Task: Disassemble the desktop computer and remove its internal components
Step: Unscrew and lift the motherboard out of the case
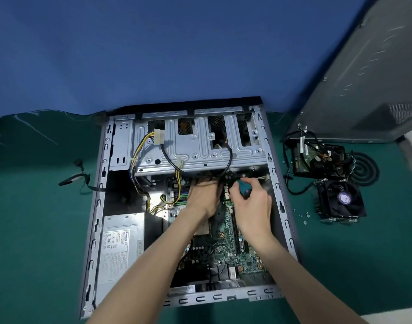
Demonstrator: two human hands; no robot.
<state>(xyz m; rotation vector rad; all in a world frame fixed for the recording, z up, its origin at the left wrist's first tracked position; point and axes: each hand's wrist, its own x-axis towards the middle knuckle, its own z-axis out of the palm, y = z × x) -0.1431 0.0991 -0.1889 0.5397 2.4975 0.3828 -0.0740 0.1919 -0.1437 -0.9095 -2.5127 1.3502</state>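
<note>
- Head view shows us the opened computer case (pixel 280 190) lying flat on the green bench (pixel 36 230), its far end against a blue backdrop (pixel 153 54).
- Inside the case we see a green circuit board (pixel 226 232) in the right half and a grey power supply (pixel 120 242) at the near left. A metal drive cage (pixel 195 146) spans the far end, with yellow and black cables (pixel 167 157) looping over it.
- Our right hand (pixel 251 202) grips a dark tool handle (pixel 246 191), thumb and fingers curled round it, above the board by the cage's near edge.
- Our left hand (pixel 204 197) lies just beside it, back upward, fingertips buried among the black cables; we cannot tell whether it holds anything.
- On the bench to the right of the case sit a cooling fan (pixel 340 199), a drive (pixel 317 160) with tangled wires and a few loose screws (pixel 304 217).
- A grey side panel (pixel 364 78) stands behind them.
</note>
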